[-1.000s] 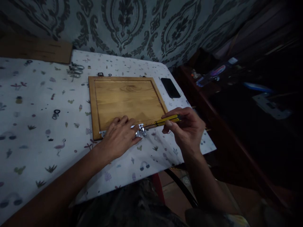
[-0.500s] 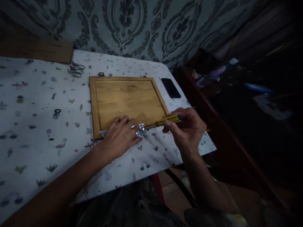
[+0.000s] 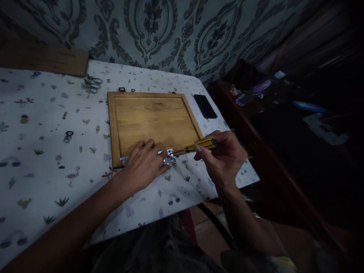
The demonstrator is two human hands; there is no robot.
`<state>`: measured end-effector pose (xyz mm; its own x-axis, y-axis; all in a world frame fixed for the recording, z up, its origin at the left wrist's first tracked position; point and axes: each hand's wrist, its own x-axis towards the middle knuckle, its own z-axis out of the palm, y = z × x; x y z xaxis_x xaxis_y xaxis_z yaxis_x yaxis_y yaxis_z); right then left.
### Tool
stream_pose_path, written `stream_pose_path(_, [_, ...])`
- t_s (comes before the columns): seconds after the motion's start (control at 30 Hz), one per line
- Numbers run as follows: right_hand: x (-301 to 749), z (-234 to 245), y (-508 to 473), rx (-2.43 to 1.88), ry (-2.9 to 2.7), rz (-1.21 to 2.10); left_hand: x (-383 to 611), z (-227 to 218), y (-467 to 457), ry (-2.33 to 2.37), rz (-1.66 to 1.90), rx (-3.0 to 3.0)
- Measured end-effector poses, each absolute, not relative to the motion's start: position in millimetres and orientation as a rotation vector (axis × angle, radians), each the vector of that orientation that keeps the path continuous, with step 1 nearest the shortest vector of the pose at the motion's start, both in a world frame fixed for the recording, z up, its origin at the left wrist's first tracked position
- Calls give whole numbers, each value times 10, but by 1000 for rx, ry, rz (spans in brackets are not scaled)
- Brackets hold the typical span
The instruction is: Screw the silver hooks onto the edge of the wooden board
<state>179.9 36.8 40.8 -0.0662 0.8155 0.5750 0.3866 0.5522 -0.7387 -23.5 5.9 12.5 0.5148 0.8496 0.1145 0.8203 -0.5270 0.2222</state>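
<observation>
Head view: two bare hands work at the near edge of a wooden panel (image 3: pixel 155 119) on a table with a printed white cloth (image 3: pixel 91 204).
Wooden panel: lies flat near the middle of the table, its raised frame around a recessed centre.
Left hand (image 3: pixel 146 163): lies palm down across the panel's near edge, fingers curved over the wood, thumb low beside a shiny metal fitting (image 3: pixel 171 154); whether it pinches the metal, I cannot tell.
Right hand (image 3: pixel 226 153): grasps a yellow-and-black screwdriver (image 3: pixel 207 143) by the handle, between thumb and fingers.
Screwdriver: points leftward, its shaft along the panel's near edge toward the fitting; contact at the tip is too small to tell.
Metal strip (image 3: pixel 123 160): shows at the panel's near left corner; the left hand hides whether it joins the fitting.
Phone (image 3: pixel 205 106): dark, just right of the panel.
Metal pieces (image 3: pixel 91 84): heaped beyond the panel's far left corner, near cardboard (image 3: pixel 68 62).
</observation>
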Motion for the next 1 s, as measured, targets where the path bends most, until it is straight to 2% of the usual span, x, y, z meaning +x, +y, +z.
stream_pose_path(0.27, [1794, 399, 370, -1016, -1666, 497, -226, 120, 56, 1459, 314, 2610])
stream_pose_path(0.53, [1741, 494, 377, -924, -1440, 356, -242, 80, 55, 1451, 352, 2636])
stream_pose_path(1.0, [1761, 348, 372, -1020, -1614, 444, -217, 150, 59, 1463, 304, 2575])
